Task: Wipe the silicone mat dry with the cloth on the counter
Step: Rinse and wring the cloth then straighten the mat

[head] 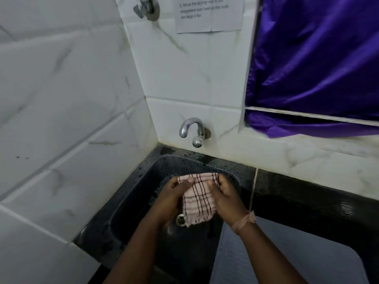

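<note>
Two hands are showing, the left hand (170, 198) and the right hand (224, 198), sharing one checked cloth (198, 198). One grey silicone mat (287, 255) is lying on the desk. One dark sink (143, 218) is showing, with one drain (180, 219), two wall taps (193, 131) (146, 7), one paper notice (210, 14), one purple curtain (320, 58) and one wrist thread (245, 220).

The cloth (198, 198) is pale pink with dark brown checked lines. The sink (143, 212) is black and speckled. The wall tiles (61, 99) are white with grey marble veins. The curtain (317, 58) is shiny purple. The mat (287, 257) is pale grey. The tap (192, 130) is silver chrome.
</note>
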